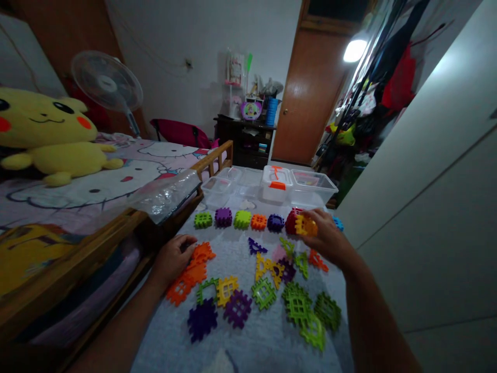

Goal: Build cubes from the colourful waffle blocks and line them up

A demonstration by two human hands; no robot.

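Note:
My right hand [324,235] holds a yellow-orange toothed plastic building tile [306,226] between thumb and fingers, in front of a red tile stack [292,223]. My left hand [176,259] rests at the left table edge with its fingers loosely curled and a gap at the thumb. Beside it, touching or nearly so, lie overlapping orange tiles [194,270]. Near the middle are yellow triangle pieces [264,266] and a purple triangle [257,246]. Closer to me lie purple tiles [237,309], a yellow window tile [227,290] and green tiles [297,303].
A row of sorted stacks crosses the table, among them a green stack [203,220], an orange stack [258,222] and a dark blue stack [276,223]. Behind stand clear plastic bins [219,190] and a lidded box [276,184]. A wooden bed rail [163,228] borders the left.

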